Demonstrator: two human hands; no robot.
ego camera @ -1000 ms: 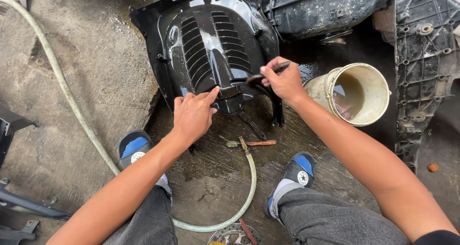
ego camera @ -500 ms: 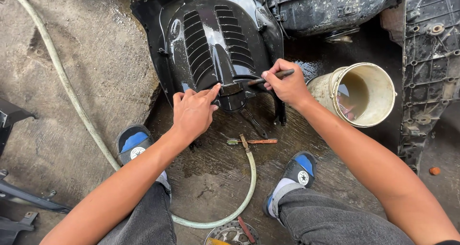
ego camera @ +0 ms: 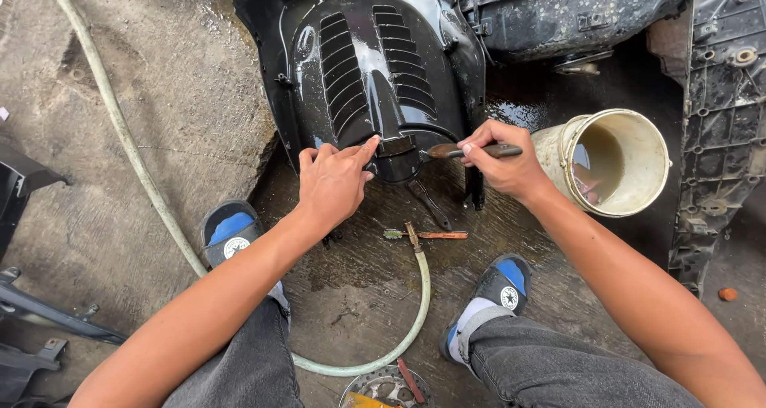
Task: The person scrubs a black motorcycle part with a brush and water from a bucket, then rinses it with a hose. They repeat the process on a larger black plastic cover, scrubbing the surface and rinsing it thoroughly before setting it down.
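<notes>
A wet, glossy black plastic panel (ego camera: 359, 65) with two rows of slatted vents lies on the concrete in front of me. My left hand (ego camera: 333, 180) rests flat on its lower edge, fingers spread, the index finger pointing at the panel's bottom lip. My right hand (ego camera: 503, 164) grips a small paintbrush (ego camera: 471, 149) by its dark handle, bristles pointing left and touching the panel's lower edge. Between my feet a toothbrush (ego camera: 424, 235) with an orange handle lies on the wet ground.
A cream bucket (ego camera: 614, 162) with murky liquid lies tilted to the right. A pale hose (ego camera: 144, 176) curves from the top left round to my feet. Dirty black plastic parts (ego camera: 718, 120) lie at right, top and far left. A metal disc (ego camera: 383, 388) sits by my knees.
The view has shifted slightly. My right hand has drawn the paintbrush a little right along the panel's lower edge. My left hand stays on the panel.
</notes>
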